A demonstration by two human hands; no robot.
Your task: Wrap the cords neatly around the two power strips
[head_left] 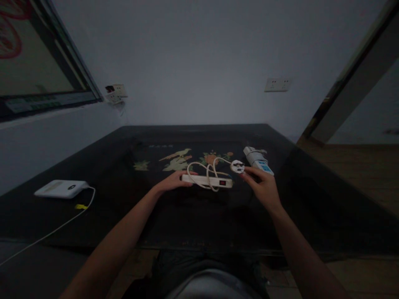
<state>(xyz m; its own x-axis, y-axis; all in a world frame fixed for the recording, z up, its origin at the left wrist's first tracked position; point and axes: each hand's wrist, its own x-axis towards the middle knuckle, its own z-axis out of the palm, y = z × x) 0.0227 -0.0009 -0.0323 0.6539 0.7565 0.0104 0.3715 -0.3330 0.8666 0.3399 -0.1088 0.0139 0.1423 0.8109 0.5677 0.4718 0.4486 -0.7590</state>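
One end of a long white plastic power strip (pixel 204 180) with a dark red switch (pixel 222 182) is gripped in the bare left hand (pixel 174 181) above a glossy black bench (pixel 193 224), while the right hand (pixel 261 182) pinches the round white plug (pixel 237 167) on its looped white cord (pixel 188 167). Just beyond the right hand lies a cord-wrapped white power strip with blue sockets (pixel 263 167); a white rectangular device (pixel 60 189) sits far left.

Two hands (pixel 174 181) (pixel 264 186), two power strips (pixel 204 180) (pixel 264 167), one power bank (pixel 59 189)
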